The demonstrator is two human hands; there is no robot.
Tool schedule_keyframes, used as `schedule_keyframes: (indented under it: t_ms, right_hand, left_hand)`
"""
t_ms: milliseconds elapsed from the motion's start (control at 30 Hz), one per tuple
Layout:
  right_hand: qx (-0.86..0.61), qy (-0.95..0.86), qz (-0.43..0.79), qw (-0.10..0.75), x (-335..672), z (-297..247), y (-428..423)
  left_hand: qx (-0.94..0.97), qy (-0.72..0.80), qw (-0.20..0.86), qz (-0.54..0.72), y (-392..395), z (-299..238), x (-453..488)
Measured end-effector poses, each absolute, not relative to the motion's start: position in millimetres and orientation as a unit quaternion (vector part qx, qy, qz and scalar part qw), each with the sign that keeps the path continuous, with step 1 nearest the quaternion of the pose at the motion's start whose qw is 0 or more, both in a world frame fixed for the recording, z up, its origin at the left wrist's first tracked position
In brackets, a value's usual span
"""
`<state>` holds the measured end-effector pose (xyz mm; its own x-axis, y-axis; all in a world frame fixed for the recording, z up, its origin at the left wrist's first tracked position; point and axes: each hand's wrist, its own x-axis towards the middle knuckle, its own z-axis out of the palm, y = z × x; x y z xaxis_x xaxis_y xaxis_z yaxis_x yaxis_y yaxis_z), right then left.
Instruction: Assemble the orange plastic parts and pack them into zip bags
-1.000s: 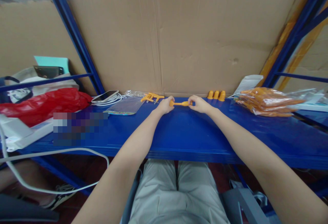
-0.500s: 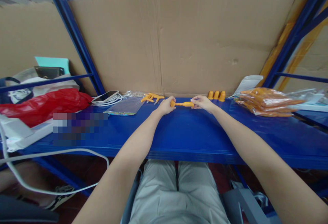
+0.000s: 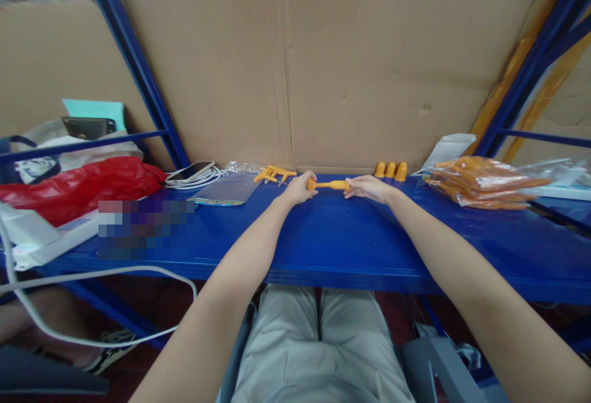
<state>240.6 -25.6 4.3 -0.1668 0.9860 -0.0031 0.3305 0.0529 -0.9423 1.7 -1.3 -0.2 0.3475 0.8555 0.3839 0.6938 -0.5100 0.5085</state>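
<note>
A yellow-orange plastic rod [image 3: 339, 185] with a thin ribbed neck and a thicker section lies level between my hands, just above the blue shelf top. Its left end, a rounded knob, sits in the closed fingers of my left hand [image 3: 298, 190]. The thicker right end is pinched by the fingertips of my right hand [image 3: 370, 188]. Left of my left hand lie several yellow-orange branched plastic pieces [image 3: 273, 173] with small metal bits. Beyond my right hand, three yellow-orange caps [image 3: 391, 171] stand in a row.
The blue shelf top [image 3: 341, 237] runs up to a cardboard wall [image 3: 369, 71]. On the right lie clear bags of orange parts [image 3: 480, 181]. A clear plastic bag [image 3: 228, 189], a phone [image 3: 194, 171] with white cable, and a red bag [image 3: 92, 184] are on the left.
The fingers of my right hand have shifted slightly around the rod's right end. My left hand keeps its hold on the knob, and the rod stays in nearly the same place.
</note>
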Motion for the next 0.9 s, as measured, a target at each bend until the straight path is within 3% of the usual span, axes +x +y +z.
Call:
schedule_keyframes:
  t_ms: [367,633,900]
  right_hand:
    - [-0.474,-0.613,0.500,0.386,243.4,2.5,-29.0]
    - [-0.545,-0.611,0.456,0.350,231.2,10.3,-32.8]
    - [-0.475,-0.605,0.513,0.381,234.9,6.7,-35.8]
  left_hand:
    - [0.824,0.448,0.127,0.323,4.5,-2.6,-1.5]
    - [0.824,0.451,0.120,0.322,6.5,-4.5,-1.1]
    - [0.831,0.448,0.101,0.313,6.4,-3.9,-1.1]
